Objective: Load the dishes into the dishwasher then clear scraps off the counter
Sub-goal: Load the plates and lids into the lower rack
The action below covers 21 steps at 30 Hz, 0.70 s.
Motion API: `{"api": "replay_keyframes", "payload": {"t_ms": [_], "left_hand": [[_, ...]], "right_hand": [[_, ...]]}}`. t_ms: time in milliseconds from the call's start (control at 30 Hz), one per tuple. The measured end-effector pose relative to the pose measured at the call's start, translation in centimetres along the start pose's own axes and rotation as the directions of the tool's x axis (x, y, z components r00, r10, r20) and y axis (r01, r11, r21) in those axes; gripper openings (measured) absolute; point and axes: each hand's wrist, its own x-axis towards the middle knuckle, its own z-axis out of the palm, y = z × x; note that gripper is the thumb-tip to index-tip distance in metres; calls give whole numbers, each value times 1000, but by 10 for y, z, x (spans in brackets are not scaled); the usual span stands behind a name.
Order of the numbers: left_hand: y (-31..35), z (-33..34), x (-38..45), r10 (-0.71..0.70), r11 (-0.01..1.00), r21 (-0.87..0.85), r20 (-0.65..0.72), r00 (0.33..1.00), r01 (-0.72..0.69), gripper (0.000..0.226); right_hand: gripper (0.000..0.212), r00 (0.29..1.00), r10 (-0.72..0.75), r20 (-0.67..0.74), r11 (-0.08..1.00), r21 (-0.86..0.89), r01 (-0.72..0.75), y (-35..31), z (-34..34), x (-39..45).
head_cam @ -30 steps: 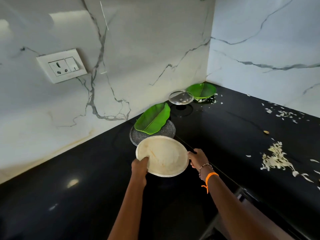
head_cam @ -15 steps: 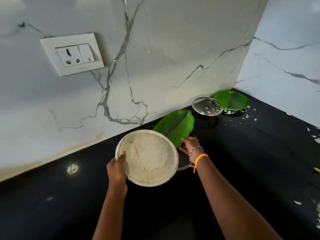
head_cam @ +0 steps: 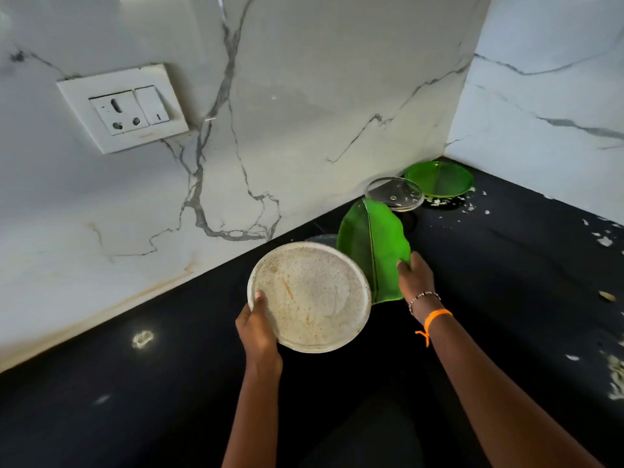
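Head view: we look down at our two hands over the black counter (head_cam: 169, 393).
Left hand: our left hand (head_cam: 258, 329) pinches the near edge of the speckled plate (head_cam: 310, 295), thumb on top, and holds it up off the counter.
Right hand: our right hand (head_cam: 415, 278) curls round the edge of the green leaf plate (head_cam: 371, 251) and tips it up. That plate sits just past our left hand's plate.
Under the green plate: a bit of a grey plate (head_cam: 320, 238) peeks out. We cannot tell how much of it is there.
Past our right hand: a glass lid (head_cam: 393, 194) and a second green plate (head_cam: 439, 179) wait in the corner.
Scraps: white scraps (head_cam: 604, 241) lie to the right of our right hand, not yet cleared.
What could go wrong: each plate hangs from one hand by its edge. We think a greasy rim could slip, or the two plates could bump and drop.
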Motion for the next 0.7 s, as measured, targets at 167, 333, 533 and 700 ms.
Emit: {"api": "replay_keyframes", "payload": {"t_ms": [167,333,533,700], "left_hand": [[-6,29,-56,23,997,66,132,991,-32,28],[-23,47,-130,39,991,117,243,969,-69,37],[-60,49,-245,49,973,185,405,913,-134,15],[-110,25,-341,-28,899,371,577,816,-232,34]], "right_hand": [[11,978,-74,-195,995,58,87,39,-82,-55],[19,922,-15,-387,980,176,90,90,-159,-115],[13,832,105,-544,976,218,19,163,-245,-221],[8,756,156,-635,985,161,-67,212,-314,-340]]}}
